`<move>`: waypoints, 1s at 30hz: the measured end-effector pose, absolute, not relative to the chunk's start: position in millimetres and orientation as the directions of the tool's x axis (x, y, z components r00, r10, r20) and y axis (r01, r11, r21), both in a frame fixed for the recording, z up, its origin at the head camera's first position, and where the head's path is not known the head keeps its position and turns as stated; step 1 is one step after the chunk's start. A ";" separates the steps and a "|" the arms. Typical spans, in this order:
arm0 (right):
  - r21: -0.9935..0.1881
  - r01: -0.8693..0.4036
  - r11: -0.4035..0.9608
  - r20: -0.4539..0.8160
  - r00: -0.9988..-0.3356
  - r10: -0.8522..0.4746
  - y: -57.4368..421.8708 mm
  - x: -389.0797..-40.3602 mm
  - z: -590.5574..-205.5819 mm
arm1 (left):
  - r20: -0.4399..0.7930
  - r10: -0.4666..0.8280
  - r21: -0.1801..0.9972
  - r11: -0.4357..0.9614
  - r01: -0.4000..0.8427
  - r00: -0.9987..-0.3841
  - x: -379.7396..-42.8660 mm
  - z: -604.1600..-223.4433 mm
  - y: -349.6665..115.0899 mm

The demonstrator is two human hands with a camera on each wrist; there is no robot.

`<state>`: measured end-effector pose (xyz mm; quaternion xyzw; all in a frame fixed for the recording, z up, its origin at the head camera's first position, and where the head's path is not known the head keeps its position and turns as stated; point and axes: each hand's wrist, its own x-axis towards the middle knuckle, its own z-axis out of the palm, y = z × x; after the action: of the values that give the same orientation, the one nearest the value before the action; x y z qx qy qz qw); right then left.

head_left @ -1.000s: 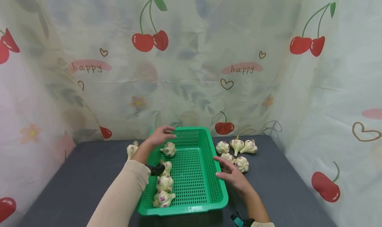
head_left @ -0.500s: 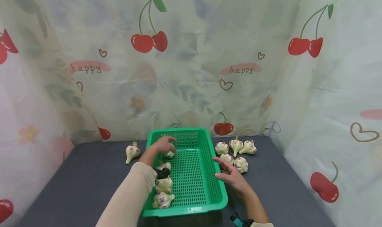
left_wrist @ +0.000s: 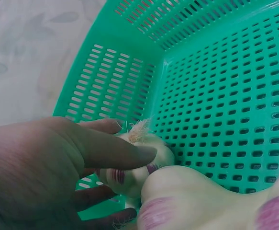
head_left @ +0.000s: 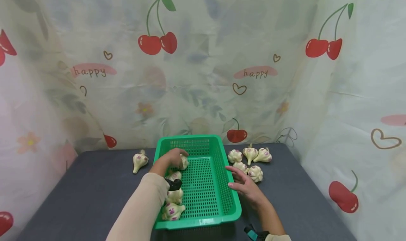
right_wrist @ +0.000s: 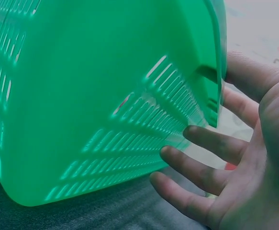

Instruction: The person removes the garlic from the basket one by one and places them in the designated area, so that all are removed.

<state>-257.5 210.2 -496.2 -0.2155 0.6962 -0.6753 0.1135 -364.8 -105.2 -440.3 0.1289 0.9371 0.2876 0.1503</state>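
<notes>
My left hand reaches into the left side of a green plastic basket and grips a garlic bulb. In the left wrist view, the thumb lies across that bulb's top beside its root tuft, with fingers around its far side. Other garlic bulbs form a line along the basket's left wall, one of them close against the gripped bulb. At the basket's right rim is my right hand, its fingers spread and loosely extended. The right wrist view has thumb at the rim and fingertips near the slotted outer wall.
One garlic bulb lies on the dark table left of the basket. Several more bulbs are grouped beyond the right hand. A cherry-print curtain hangs behind and along both sides.
From above the basket's back left, my left hand has come down onto the garlic bulb and closed its fingers around it. My right hand has stayed at the rim.
</notes>
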 end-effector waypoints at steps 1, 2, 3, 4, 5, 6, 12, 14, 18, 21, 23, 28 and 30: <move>-0.989 -0.146 -0.001 0.130 -0.881 -0.454 210.3 -257.7 -496.1 | -0.208 0.329 0.577 0.802 0.155 -0.921 -365.0 -440.7 -105.4; -0.989 -0.146 0.004 0.128 -0.882 -0.454 210.5 -257.9 -496.0 | -0.208 0.329 0.576 0.802 0.157 -0.921 -365.7 -441.6 -105.5; -0.989 -0.145 0.005 0.127 -0.881 -0.456 210.7 -258.0 -495.7 | -0.207 0.330 0.576 0.802 0.157 -0.921 -365.8 -442.5 -105.6; -0.989 -0.145 0.006 0.126 -0.881 -0.457 210.8 -258.1 -495.6 | -0.203 0.330 0.577 0.801 0.159 -0.922 -366.0 -443.1 -105.7; -0.990 -0.143 0.008 0.124 -0.880 -0.458 210.9 -258.0 -495.3 | -0.205 0.329 0.576 0.802 0.159 -0.922 -366.0 -443.7 -105.7; -0.990 -0.142 0.010 0.122 -0.880 -0.458 210.9 -258.1 -495.1 | -0.204 0.330 0.575 0.802 0.160 -0.922 -365.5 -443.7 -105.8; -0.990 -0.138 0.024 0.111 -0.879 -0.464 211.1 -258.6 -495.0 | -0.186 0.348 0.554 0.809 0.195 -0.919 -359.5 -441.5 -107.0; -0.990 -0.140 0.030 0.110 -0.879 -0.464 211.1 -258.7 -495.2 | -0.184 0.357 0.548 0.811 0.206 -0.916 -357.6 -440.2 -107.3; -0.989 -0.141 0.049 0.103 -0.884 -0.455 211.3 -258.8 -495.2 | -0.186 0.367 0.546 0.810 0.215 -0.912 -355.4 -438.7 -106.9; -0.989 -0.139 0.056 0.099 -0.887 -0.450 211.3 -258.4 -494.7 | -0.194 0.362 0.552 0.808 0.204 -0.912 -355.3 -439.5 -106.6; -0.989 -0.136 0.055 0.097 -0.887 -0.451 211.1 -257.7 -494.0 | -0.199 0.361 0.557 0.807 0.197 -0.911 -355.3 -440.1 -106.6; -0.990 -0.132 0.058 0.092 -0.888 -0.451 211.1 -256.1 -493.0 | -0.182 0.368 0.569 0.796 0.207 -0.912 -355.3 -440.5 -107.0; -0.989 -0.132 0.061 0.091 -0.888 -0.450 211.4 -255.8 -493.3 | -0.172 0.373 0.568 0.793 0.218 -0.912 -355.6 -440.4 -107.1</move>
<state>-255.8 211.4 -493.3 -0.2027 0.7183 -0.6544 0.1215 -355.6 -107.1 -440.4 0.1578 0.9367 0.2800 0.1389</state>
